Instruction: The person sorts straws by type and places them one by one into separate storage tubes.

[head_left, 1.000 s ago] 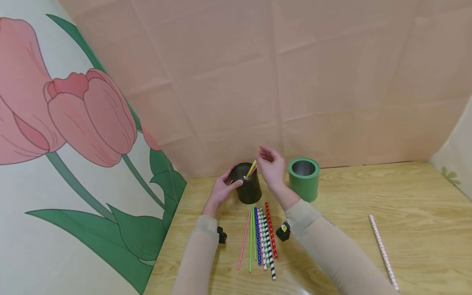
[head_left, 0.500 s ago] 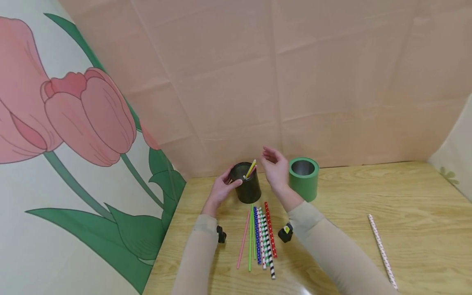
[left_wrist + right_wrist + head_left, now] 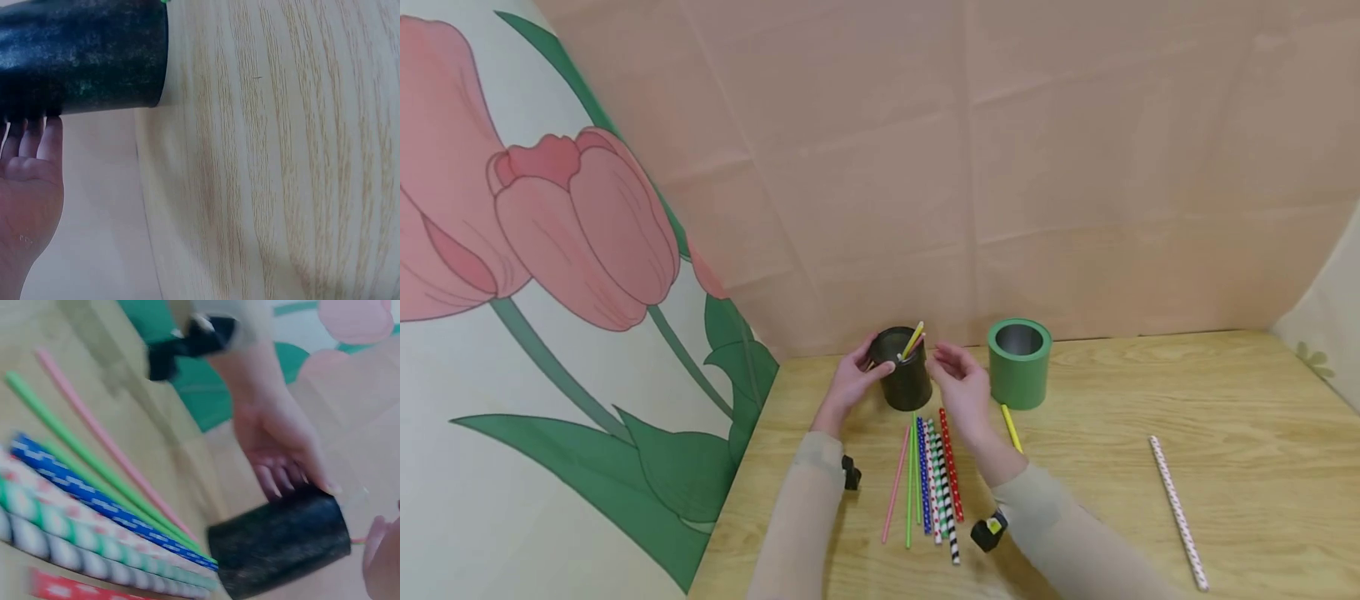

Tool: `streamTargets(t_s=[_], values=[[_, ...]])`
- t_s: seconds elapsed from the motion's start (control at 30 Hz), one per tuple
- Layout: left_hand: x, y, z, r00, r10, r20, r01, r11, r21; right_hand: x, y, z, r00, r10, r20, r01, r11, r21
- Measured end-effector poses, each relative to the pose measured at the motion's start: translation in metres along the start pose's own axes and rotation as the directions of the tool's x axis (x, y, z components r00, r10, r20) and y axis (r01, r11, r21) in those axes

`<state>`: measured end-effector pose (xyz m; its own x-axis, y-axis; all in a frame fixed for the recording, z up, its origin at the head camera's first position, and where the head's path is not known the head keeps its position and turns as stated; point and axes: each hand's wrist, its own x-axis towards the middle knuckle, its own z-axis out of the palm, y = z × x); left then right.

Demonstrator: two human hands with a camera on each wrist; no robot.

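Two hands work over one wooden table [image 3: 1097, 500]; the left hand [image 3: 850, 383] grips the left side of one black cup [image 3: 907, 387], its thumb at the near rim; the right hand [image 3: 966, 396] is just beside the cup's right side, its fingers loosely bent with nothing seen in them, and whether they touch the cup I cannot tell; the black cup stands at the far left of the table, with at least two thin straws leaning in it, one yellow straw [image 3: 912, 342] and one pink; one green container [image 3: 1019, 382] stands to its right; eight straws lie in a row on the near side of the black cup: from left to right, one pink straw [image 3: 895, 492], two light green straws [image 3: 910, 500], one blue straw [image 3: 923, 475], one white with red dots, one green-and-white, one black-and-white striped straw [image 3: 949, 508] and one red straw [image 3: 951, 467]; another yellow straw [image 3: 1012, 429] lies near the green container, partly hidden by the right forearm; one pink-and-white straw [image 3: 1180, 512] lies well apart at the right; two black wrist cameras show, the right one bearing a small yellow patch [image 3: 995, 526] too small to read.
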<state>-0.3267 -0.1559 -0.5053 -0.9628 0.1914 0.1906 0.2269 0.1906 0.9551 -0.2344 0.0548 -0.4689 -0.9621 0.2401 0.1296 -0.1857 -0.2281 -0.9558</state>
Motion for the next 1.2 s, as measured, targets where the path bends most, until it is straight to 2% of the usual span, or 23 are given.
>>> streamTargets(t_s=[0.1, 0.2, 0.27, 0.37, 0.47, 0.57, 0.8, 1.0, 1.2], values=[[-0.001, 0.001, 0.0, 1.0, -0.001, 0.0, 0.001, 1.0, -0.015, -0.017, 0.011, -0.002, 0.99, 0.097, 0.105, -0.091, 0.994, -0.061], [-0.001, 0.003, 0.0, 1.0, 0.003, 0.007, -0.003, 1.0, -0.03, -0.029, 0.023, -0.003, 0.957, 0.181, 0.227, -0.147, 0.976, -0.16], [0.0, 0.003, 0.0, 1.0, 0.008, 0.01, -0.007, 0.999, -0.035, -0.035, 0.031, -0.003, 0.929, 0.219, 0.297, -0.146, 0.957, -0.25], [0.001, 0.001, -0.001, 1.0, 0.014, 0.011, -0.014, 0.999, -0.037, -0.039, 0.043, -0.003, 0.895, 0.246, 0.373, -0.095, 0.92, -0.379], [0.001, 0.001, -0.001, 1.0, 0.012, 0.011, -0.012, 0.999, -0.041, -0.041, 0.052, -0.005, 0.867, 0.285, 0.409, -0.069, 0.881, -0.468], [0.001, 0.0, -0.002, 1.0, 0.007, 0.014, -0.007, 0.999, -0.04, -0.043, 0.058, -0.006, 0.846, 0.323, 0.425, -0.076, 0.861, -0.503], [0.001, 0.0, -0.001, 1.0, 0.002, 0.017, -0.001, 0.997, -0.075, -0.049, 0.06, -0.005, 0.83, 0.369, 0.419, -0.103, 0.838, -0.536], [0.002, 0.0, -0.001, 1.0, -0.001, 0.013, 0.002, 0.997, -0.079, -0.052, 0.061, -0.006, 0.829, 0.352, 0.435, -0.039, 0.812, -0.583], [0.001, 0.001, 0.0, 1.0, -0.007, 0.009, 0.008, 0.997, -0.071, -0.05, 0.06, -0.006, 0.832, 0.356, 0.427, -0.016, 0.783, -0.621]])
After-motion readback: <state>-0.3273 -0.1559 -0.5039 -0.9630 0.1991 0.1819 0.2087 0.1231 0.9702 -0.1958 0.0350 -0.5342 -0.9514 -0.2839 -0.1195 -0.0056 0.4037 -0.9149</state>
